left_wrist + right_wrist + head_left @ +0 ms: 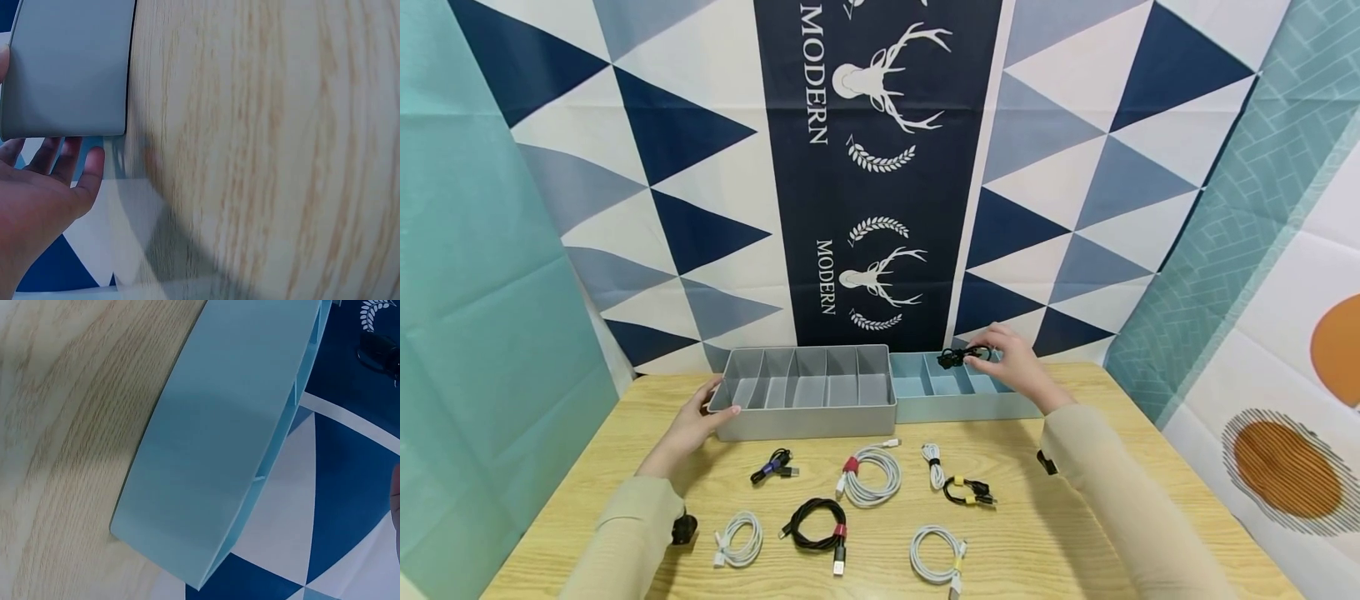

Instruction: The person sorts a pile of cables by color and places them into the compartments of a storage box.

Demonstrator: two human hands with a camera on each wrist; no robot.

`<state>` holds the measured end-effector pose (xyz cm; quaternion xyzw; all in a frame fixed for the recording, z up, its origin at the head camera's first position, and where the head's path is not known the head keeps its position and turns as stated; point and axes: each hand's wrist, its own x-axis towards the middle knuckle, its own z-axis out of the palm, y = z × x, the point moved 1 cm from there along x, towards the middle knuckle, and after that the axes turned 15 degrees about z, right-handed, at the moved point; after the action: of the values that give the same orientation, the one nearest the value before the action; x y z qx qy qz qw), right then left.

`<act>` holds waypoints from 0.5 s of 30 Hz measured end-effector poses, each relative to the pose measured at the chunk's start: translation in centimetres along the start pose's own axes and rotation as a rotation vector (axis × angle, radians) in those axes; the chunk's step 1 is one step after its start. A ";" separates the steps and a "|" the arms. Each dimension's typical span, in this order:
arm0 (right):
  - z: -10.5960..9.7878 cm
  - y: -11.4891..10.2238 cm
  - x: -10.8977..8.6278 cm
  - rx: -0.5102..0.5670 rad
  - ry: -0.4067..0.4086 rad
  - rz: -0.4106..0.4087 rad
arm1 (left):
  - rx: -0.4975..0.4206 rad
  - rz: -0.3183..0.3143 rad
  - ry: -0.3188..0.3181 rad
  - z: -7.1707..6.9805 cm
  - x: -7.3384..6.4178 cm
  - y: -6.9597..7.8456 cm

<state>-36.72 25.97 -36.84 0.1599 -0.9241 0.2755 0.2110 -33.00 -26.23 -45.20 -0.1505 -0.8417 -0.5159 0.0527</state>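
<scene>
A patterned cloth point(696, 208) is being shown behind a wooden worktop point(1037, 533), on which a gray box point(805, 423) and a blue box point(966, 408) are being carried end to end. A black cable point(952, 358) is being pinched between the thumb and fingers of the right hand point(1017, 367), above the open compartments of the blue box. The gray box is being gripped at its left end by the left hand point(691, 423), with the thumb being laid on the front rim.

The likeliest trouble is being posed by the dividers: if the bundle is being released off-centre, it could be caught on one or left straddling two compartments. If the gray box is being pushed sideways, the blue box could be nudged too.

The front of the worktop is being taken up by a purple-tied cable point(769, 468), a red-tied white cable point(867, 500), a red-tied black cable point(799, 523), a small white cable point(935, 468), a yellow-tied black cable point(979, 492) and two more white coils point(757, 533). A low approach is being blocked by the boxes' front walls.
</scene>
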 end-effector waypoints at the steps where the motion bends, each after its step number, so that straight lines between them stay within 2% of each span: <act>1: 0.2 0.0 0.1 -0.001 0.005 0.001 | 0.002 -0.001 0.001 0.0 0.0 0.0; 6: 1.1 -0.2 0.5 0.000 0.025 0.003 | 0.013 0.006 0.001 -0.1 0.0 0.1; 15: 3.1 -0.6 0.8 0.016 -0.017 0.021 | 0.020 0.002 -0.002 0.0 0.1 -0.3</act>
<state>-38.11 23.62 -38.54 0.1542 -0.9254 0.2835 0.1989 -33.20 -26.38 -45.43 -0.1513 -0.8466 -0.5075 0.0536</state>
